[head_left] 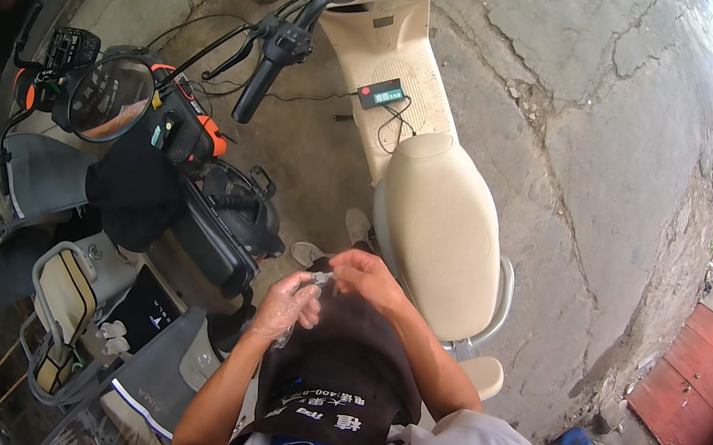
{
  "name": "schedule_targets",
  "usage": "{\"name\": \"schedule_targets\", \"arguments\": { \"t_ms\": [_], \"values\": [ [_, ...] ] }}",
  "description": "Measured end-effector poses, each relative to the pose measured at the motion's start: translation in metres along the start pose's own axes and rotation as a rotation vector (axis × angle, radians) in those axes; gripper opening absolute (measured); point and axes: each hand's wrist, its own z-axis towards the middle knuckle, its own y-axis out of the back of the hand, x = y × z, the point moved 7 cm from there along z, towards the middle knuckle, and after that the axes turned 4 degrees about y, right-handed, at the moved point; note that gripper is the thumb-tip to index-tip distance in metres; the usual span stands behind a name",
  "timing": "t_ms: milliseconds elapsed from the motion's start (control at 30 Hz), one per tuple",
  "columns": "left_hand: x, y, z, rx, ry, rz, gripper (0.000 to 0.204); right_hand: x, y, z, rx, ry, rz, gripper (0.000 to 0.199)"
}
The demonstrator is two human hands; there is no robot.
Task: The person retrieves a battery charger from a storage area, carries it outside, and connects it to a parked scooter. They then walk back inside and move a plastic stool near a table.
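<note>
The left hand (289, 304), in a thin clear plastic glove, and the bare right hand (363, 277) pinch together on a small silvery part (320, 280) held above the dark apron (341, 371), beside the cream scooter seat (440, 232). Steady fingertip pressure close to the body seems wise. The part is too small to identify, mostly hidden by fingers.

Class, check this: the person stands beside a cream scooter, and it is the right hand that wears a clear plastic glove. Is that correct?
Not quite. The head view shows the clear plastic glove on the left hand; the right hand is bare. The rest holds: the person stands beside the cream scooter.
</note>
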Motion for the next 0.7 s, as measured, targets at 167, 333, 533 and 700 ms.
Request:
{"name": "schedule_targets", "arguments": {
  "t_ms": [167, 333, 533, 700],
  "values": [
    [0.026, 0.008, -0.003, -0.085, 0.011, -0.015, 0.032, -0.023, 0.067, -0.02, -0.169, -0.014, -0.093, 0.013],
    [0.05, 0.039, -0.011, -0.264, 0.013, -0.09, 0.037, -0.039, 0.184, -0.061, -0.616, -0.02, -0.24, 0.016],
    [0.077, 0.048, -0.012, -0.182, -0.008, -0.11, 0.034, -0.046, 0.182, -0.108, -0.686, -0.002, -0.452, 0.021],
    [0.088, 0.038, -0.018, -0.041, -0.08, 0.014, 0.033, -0.072, 0.139, -0.141, -0.702, 0.008, -0.723, 0.032]
  ]
}}
